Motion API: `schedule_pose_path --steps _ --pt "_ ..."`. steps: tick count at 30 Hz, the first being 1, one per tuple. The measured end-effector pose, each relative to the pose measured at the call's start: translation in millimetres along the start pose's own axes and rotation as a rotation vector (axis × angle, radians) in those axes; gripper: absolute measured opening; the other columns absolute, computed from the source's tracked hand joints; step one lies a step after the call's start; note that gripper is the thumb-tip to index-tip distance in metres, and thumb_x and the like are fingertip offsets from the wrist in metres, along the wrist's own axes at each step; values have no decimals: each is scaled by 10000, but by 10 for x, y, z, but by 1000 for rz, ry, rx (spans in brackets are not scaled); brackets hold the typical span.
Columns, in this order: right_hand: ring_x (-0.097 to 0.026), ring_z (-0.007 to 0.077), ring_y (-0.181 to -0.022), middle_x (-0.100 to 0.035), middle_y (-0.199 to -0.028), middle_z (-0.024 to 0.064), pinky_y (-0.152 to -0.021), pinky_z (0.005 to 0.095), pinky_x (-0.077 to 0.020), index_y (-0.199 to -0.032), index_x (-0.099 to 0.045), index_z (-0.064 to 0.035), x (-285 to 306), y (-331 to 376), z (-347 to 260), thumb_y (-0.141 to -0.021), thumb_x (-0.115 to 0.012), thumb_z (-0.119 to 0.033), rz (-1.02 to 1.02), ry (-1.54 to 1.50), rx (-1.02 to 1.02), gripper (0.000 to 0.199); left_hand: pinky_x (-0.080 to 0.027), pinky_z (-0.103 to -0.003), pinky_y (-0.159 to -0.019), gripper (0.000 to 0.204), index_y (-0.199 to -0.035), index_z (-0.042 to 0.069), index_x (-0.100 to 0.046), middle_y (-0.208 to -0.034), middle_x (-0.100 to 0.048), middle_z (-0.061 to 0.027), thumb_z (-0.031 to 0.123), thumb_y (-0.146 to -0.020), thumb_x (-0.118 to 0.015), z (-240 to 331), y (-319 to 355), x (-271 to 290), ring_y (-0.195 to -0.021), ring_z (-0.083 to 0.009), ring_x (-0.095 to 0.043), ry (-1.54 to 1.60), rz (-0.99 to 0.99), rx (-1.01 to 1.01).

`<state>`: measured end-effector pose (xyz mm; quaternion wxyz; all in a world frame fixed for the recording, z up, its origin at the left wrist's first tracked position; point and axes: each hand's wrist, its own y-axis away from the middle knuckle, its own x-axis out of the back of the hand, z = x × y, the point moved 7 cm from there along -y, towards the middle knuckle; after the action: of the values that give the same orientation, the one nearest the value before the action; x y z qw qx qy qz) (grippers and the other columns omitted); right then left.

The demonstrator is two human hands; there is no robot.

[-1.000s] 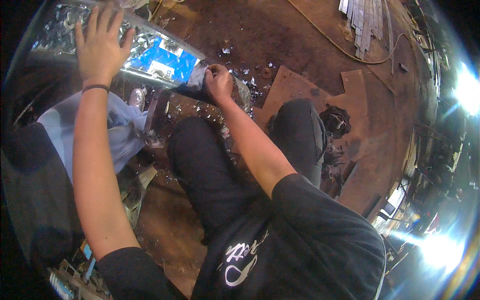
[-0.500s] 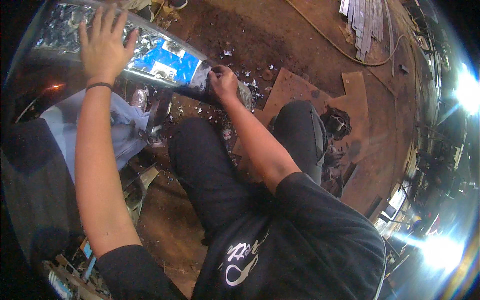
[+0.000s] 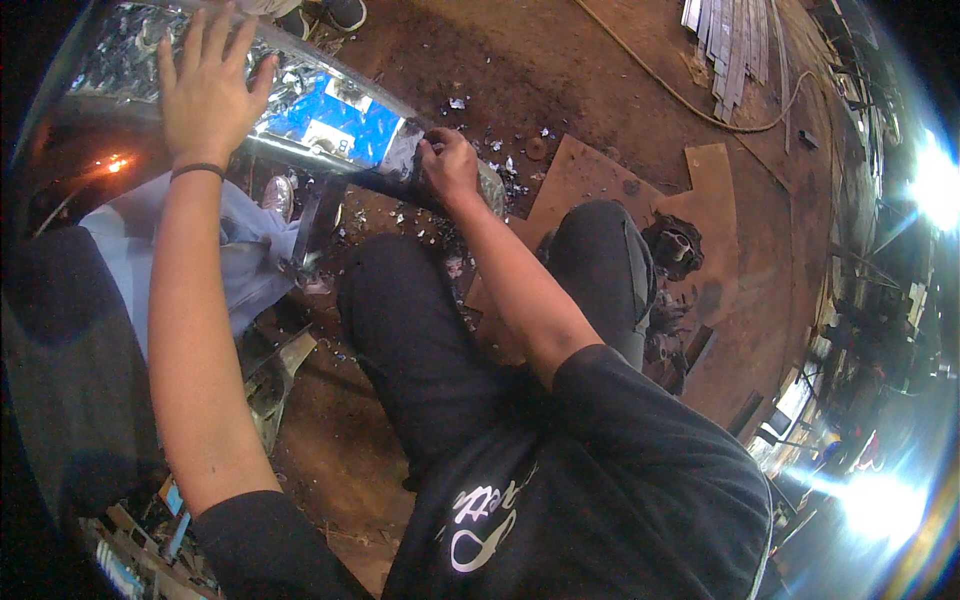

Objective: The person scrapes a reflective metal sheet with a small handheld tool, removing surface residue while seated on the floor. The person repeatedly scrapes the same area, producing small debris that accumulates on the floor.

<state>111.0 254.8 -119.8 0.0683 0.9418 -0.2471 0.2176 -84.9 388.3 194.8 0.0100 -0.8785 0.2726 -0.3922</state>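
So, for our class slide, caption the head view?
Left hand spread on a long, silvery, blue-patched panel, right hand curled at its darker end, above a brown floor with pale flakes.

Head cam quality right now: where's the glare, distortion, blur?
Head view: upper round white light and lower round white light blown out, with bluish flare; bright glints on the long, shiny silver-and-blue panel; picture corners go black; dark clutter bends along the right rim and looks soft; bare left hand and bare right hand readable.
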Motion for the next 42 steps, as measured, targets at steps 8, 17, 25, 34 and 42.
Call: schedule_pose_path --steps 8,17,25,34,42 --pt "-693 401 -963 -721 -1037 184 -854 464 -554 -999 -738 -34 -15 22 -86 -822 -756 -191 6 17 24 237 -216 -547 -1238 534 -1482 299 -550 -1622 -408 50 536 -1005 -518 -4 18 -1 -1499 -221 -358 -39 -47 18" --pt "-707 368 -943 -726 -992 181 -860 455 -552 -1004 -746 -34 -16 116 47 -847 -764 -207 -6 -81 -139 235 -230 -544 -1234 535 -1479 291 -552 -1603 -439 40 535 -1003 -524 15 5 18 -1492 -222 -370 -53 -32 5" --pt "-715 369 -914 -722 -1025 176 -816 431 -582 -1046 -752 -36 124 -50 -150 -832 -783 -175 -33 8 241 257 -225 -567 -1232 539 -1466 280 -566 -1601 -438 27 542 -996 -536 -20 -17 -112 -1496 -238 -364 -13 23 -10" --pt "-691 375 -1054 -678 -1227 191 -899 423 -589 -1230 -714 -132 21 -163 -37 -789 -714 -93 -306 418 577 443 -247 -573 -1220 535 -1455 308 -578 -1587 -460 43 551 -978 -562 -16 -5 -101 -1482 -225 -390 -13 59 2" --pt "-703 378 -862 -677 -979 162 -709 446 -596 -1132 -731 -95 50 -160 -192 -784 -718 -62 -296 309 657 350 -243 -572 -1221 547 -1468 314 -563 -1593 -453 51 564 -983 -544 -27 25 -142 -1482 -216 -393 -86 22 0"
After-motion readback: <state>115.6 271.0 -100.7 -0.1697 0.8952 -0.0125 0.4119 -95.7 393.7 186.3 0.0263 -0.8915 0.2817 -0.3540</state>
